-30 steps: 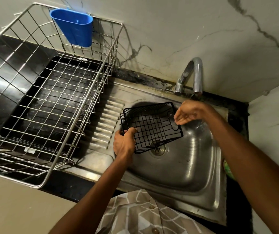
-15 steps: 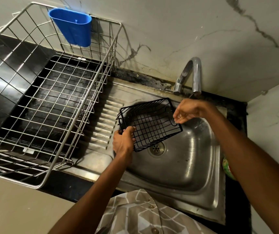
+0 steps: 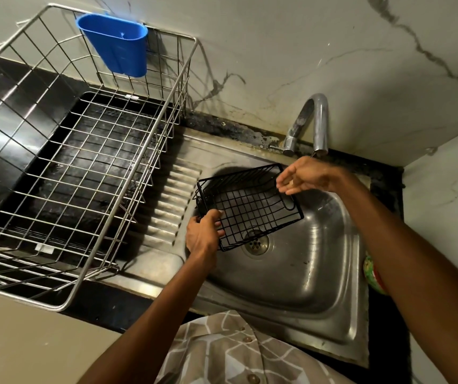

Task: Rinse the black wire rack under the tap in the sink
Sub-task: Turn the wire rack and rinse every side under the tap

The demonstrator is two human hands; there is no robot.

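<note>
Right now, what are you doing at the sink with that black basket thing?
A person is holding a small black wire rack over the steel sink, just above the drain. Their left hand grips the rack's near corner. Their right hand is at its far edge, fingers loose, right below the tap. I can't see any water running. To the left stands a big silver dish basket with a blue cup hooked on its back rim.
</note>
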